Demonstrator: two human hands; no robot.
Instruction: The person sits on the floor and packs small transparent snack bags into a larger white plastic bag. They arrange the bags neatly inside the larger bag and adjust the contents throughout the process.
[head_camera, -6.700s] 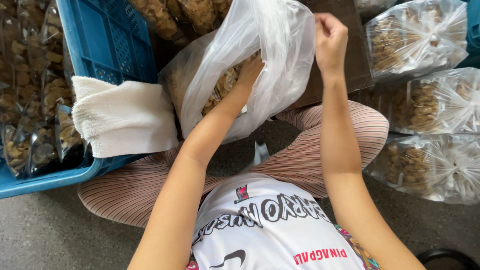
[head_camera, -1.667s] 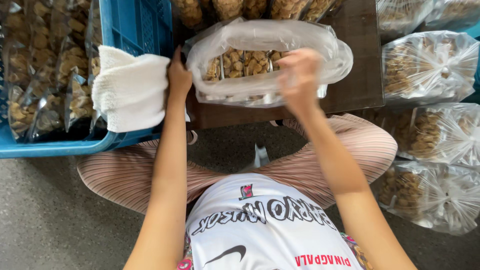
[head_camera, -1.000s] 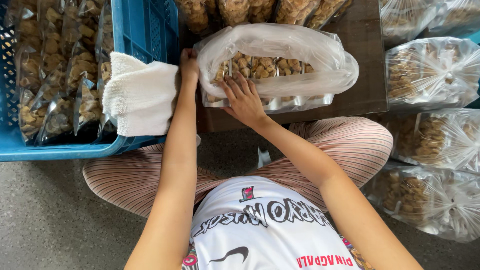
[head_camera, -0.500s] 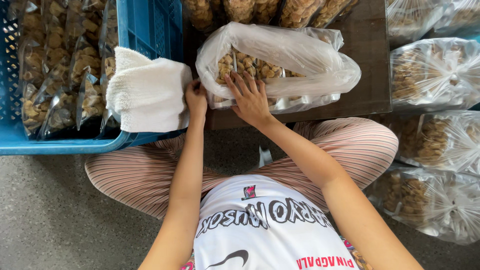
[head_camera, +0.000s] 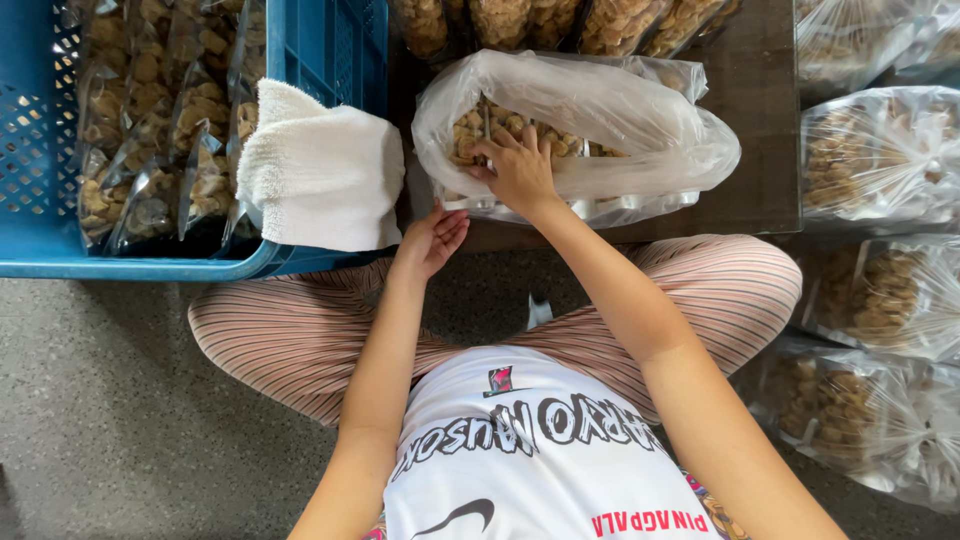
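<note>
A blue crate (head_camera: 330, 50) holds small packets of snacks (head_camera: 150, 120), a white towel (head_camera: 325, 175) draped over its edge. The left hand (head_camera: 430, 242) reaches forward, fingers loosely open, holding nothing, near the towel. The right hand (head_camera: 518, 172) lies spread, pressing a clear plastic bag (head_camera: 620, 120) of snack packets on the wooden table (head_camera: 760, 140).

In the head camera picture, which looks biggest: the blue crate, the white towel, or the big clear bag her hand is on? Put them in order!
1. Blue crate, though part runs out of the picture.
2. Clear bag under the right hand.
3. White towel draped over the crate's rim, looks smallest, though not far behind the bag.
</note>
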